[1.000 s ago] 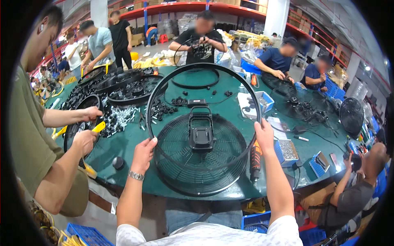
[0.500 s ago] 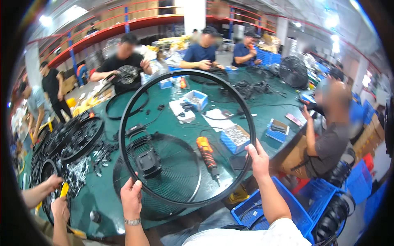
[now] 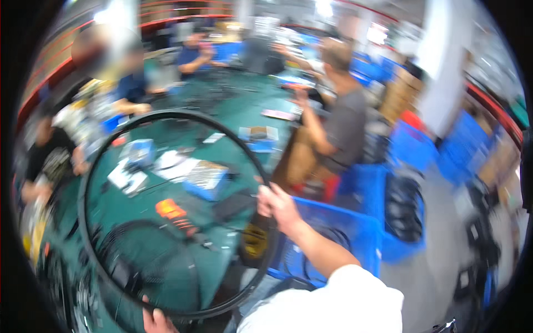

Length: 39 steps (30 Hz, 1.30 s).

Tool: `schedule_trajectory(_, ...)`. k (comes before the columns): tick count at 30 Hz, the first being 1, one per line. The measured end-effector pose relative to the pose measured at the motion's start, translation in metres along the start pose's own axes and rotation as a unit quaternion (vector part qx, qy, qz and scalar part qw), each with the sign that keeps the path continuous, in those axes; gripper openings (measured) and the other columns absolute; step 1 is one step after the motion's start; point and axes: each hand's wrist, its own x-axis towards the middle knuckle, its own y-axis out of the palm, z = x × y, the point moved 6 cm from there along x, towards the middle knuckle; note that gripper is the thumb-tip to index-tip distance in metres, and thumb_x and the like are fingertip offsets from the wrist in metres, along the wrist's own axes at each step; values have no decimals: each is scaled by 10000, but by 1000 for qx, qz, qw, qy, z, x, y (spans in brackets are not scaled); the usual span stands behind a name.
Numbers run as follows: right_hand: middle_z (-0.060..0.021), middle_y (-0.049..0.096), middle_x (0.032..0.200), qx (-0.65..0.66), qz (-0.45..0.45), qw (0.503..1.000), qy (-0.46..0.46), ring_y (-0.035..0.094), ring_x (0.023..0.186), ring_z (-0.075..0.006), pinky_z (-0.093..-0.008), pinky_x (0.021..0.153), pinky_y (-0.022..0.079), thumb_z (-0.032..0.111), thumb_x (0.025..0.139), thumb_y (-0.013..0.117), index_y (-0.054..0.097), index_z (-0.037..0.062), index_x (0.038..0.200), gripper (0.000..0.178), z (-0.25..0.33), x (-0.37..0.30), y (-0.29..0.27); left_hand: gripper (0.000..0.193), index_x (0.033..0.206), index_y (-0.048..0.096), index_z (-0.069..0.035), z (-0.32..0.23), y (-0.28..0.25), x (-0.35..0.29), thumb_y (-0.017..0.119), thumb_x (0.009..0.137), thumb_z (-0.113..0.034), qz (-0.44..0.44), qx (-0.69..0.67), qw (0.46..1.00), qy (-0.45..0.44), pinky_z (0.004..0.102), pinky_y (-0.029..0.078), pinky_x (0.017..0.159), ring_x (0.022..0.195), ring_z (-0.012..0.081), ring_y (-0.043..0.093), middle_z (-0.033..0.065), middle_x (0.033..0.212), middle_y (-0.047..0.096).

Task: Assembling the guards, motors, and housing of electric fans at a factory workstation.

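Observation:
A large black ring (image 3: 84, 205), thin like a fan guard's rim, is held up before me above the table. My right hand (image 3: 277, 206) grips its right side, thumb and fingers closed round it. Low on the ring, my left hand (image 3: 157, 321) holds the bottom edge; only part of it shows at the picture's lower rim. Seen through the ring, a black wire fan guard (image 3: 155, 266) lies on the green table (image 3: 233, 100). An orange and black power screwdriver (image 3: 176, 215) lies beside the guard, with its tip toward my right. The picture is smeared by motion.
A blue box of small parts (image 3: 206, 180) and white papers (image 3: 175, 165) lie farther up the table. Blue crates (image 3: 327, 213) stand on the floor at my right, one with black rings inside. A person in a grey shirt (image 3: 345, 119) sits beyond them; others sit at the far left.
My view has swung right, so the table and people sit farther left. The ring stays in both hands and has shifted left and lower in the picture.

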Motion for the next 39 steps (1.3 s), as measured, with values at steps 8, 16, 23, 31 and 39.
schedule_trajectory(8, 28, 386, 701, 60, -89, 988, -109, 366, 532, -64, -241, 517, 354, 128, 989, 550, 399, 68, 1445, 484, 74, -116, -130, 536, 1429, 445, -72, 28, 109, -30, 589, 918, -149, 110, -467, 860, -172, 235, 426, 545, 534, 127, 434, 77, 697, 516)
schedule_trajectory(16, 58, 359, 601, 161, -289, 943, 36, 347, 444, -52, -240, 454, 337, 65, 919, 578, 541, 116, 1250, 337, 22, -254, -265, 322, 1251, 554, 15, -57, 169, -40, 556, 983, -163, 382, -449, 792, -158, 208, 320, 433, 526, 58, 411, 5, 713, 507)
schedule_trajectory(23, 78, 353, 557, 210, -408, 876, 150, 323, 403, -49, -236, 409, 277, 23, 889, 551, 558, 156, 1009, 179, -6, -354, -327, 173, 881, 548, -80, -123, 208, -55, 543, 1006, -200, 509, -413, 743, -138, 208, 255, 480, 552, 31, 344, -65, 652, 421)
schedule_trajectory(31, 18, 481, 563, -193, -638, 722, -186, 465, 466, -135, -305, 439, 361, 201, 843, 633, 582, 126, 798, 102, 187, -533, -420, 258, 775, 542, -120, -104, 232, -72, 575, 1001, -240, 556, -325, 755, -126, 214, 221, 457, 508, 18, 307, -92, 600, 374)
schedule_trajectory(39, -120, 609, 999, -75, -824, 487, -280, 619, 853, -239, -368, 724, 489, 502, 858, 708, 483, 4, 1125, 608, 233, -645, -499, 300, 741, 510, -132, -68, 245, -84, 566, 1008, -258, 534, -348, 739, -218, 208, 255, 453, 515, 21, 338, -86, 604, 404)
